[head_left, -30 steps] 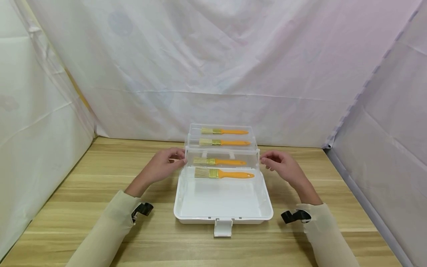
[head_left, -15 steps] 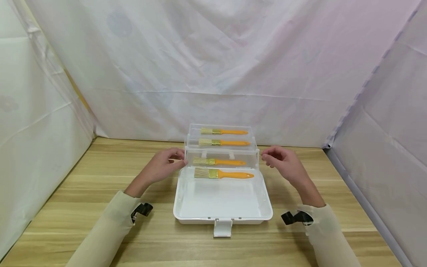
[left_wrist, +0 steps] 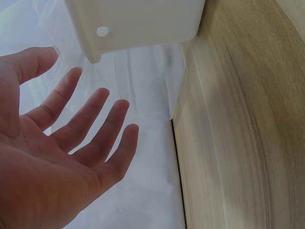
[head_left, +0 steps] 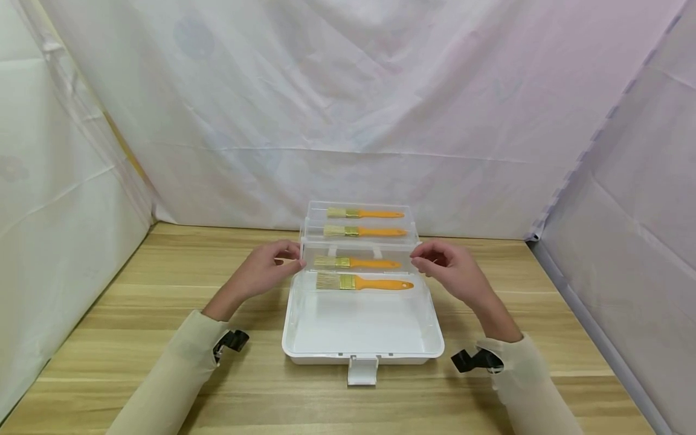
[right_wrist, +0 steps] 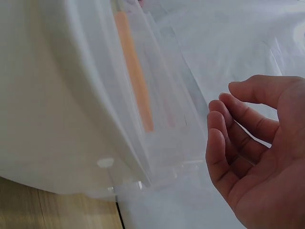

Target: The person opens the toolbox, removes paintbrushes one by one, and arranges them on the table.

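A white plastic box with its lid raised and tiered clear trays unfolded stands on the table. Across its back part lies a wide paintbrush with an orange handle. Smaller paintbrushes lie one per tier: a front one, a middle one and a rear one. My left hand is at the trays' left side, fingers spread and relaxed, thumb near the clear edge; contact cannot be told. My right hand, loosely curled, hovers by the front tray's right end, holding nothing visible.
The wooden table surrounds the box. A latch hangs off the box's front edge. White cloth rises behind the table, with more cloth along both sides. Each wrist carries a black camera mount, as on the left.
My right hand has shifted left, from beside the tray's right end to overlapping it in the head view. The left hand, box and brushes stay where they were.
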{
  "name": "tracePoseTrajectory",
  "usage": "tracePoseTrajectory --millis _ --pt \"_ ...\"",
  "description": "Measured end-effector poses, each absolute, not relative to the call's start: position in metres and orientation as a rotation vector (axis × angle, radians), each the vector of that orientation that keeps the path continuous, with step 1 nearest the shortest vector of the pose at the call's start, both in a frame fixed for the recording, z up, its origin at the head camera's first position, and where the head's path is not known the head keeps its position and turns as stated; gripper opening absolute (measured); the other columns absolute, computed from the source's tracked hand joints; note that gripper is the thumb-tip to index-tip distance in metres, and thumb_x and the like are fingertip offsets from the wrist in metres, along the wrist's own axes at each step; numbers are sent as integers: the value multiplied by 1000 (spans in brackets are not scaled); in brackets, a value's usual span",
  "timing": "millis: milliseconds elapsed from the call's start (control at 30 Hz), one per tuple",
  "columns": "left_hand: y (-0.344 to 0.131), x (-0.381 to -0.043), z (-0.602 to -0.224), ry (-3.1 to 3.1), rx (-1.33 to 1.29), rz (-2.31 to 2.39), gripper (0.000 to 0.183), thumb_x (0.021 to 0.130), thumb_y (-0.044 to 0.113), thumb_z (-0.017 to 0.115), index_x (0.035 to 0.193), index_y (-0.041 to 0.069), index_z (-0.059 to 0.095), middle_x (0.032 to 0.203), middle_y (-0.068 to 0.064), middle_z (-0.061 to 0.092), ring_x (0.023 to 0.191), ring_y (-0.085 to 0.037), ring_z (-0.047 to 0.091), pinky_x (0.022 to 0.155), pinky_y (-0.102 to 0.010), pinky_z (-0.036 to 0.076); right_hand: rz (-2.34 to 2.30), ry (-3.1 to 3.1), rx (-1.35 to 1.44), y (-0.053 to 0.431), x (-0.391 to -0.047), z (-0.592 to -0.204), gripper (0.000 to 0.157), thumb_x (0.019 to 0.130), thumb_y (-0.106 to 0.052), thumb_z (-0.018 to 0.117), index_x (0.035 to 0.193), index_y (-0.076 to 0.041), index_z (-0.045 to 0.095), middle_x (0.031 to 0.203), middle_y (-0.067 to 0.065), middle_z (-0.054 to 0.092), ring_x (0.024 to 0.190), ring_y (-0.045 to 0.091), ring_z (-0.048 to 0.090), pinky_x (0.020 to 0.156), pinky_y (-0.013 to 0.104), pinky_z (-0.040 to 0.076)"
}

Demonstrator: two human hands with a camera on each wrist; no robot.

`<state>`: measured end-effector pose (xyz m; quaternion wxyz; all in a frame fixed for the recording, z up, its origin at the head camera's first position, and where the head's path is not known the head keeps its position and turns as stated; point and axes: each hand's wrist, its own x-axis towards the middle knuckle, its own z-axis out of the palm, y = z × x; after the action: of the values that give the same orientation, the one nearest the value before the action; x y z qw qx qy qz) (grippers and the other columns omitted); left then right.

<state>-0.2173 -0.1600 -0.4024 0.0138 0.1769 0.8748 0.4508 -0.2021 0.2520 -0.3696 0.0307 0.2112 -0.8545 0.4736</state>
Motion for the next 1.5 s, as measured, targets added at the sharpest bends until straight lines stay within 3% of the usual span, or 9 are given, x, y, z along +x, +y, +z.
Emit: tracePoseTrajectory --millis 233,667,867,1067,1500 --pt "-161 -218 -401 2723 548 1406 20 105 21 74 118 6 75 127 -13 75 127 -39 69 107 -61 55 1480 -2639 748 244 -202 -369 14 106 -6 73 118 1 75 101 14 73 83 27 67 73 27 57" --pt "-167 -220 -400 2652 595 1416 19 107 22 72 119 7 75 129 -12 74 129 -39 68 107 -57 56 1486 -2642 800 238 -203 -370 14 106 -7 74 117 1 76 105 9 76 86 33 68 74 27 57" --pt "-174 -220 -399 2585 594 1380 19 109 26 71 118 10 75 123 -8 74 118 -33 72 98 -52 59 1463 -2646 826 234 -203 -374 13 106 -7 74 117 0 77 106 7 76 83 32 68 72 27 57" --pt "-175 -220 -398 2565 677 1345 9 107 15 72 113 9 75 115 -5 73 110 -26 70 93 -43 59 1479 -2657 845 229 -202 -374 14 105 -7 75 117 0 77 106 9 76 83 30 70 72 30 60" --pt "-174 -219 -400 2537 733 1311 8 102 7 76 109 6 76 107 -5 75 98 -23 73 83 -39 60 1394 -2733 941 220 -207 -373 20 105 -11 76 124 -4 79 116 5 79 102 21 73 85 32 61"
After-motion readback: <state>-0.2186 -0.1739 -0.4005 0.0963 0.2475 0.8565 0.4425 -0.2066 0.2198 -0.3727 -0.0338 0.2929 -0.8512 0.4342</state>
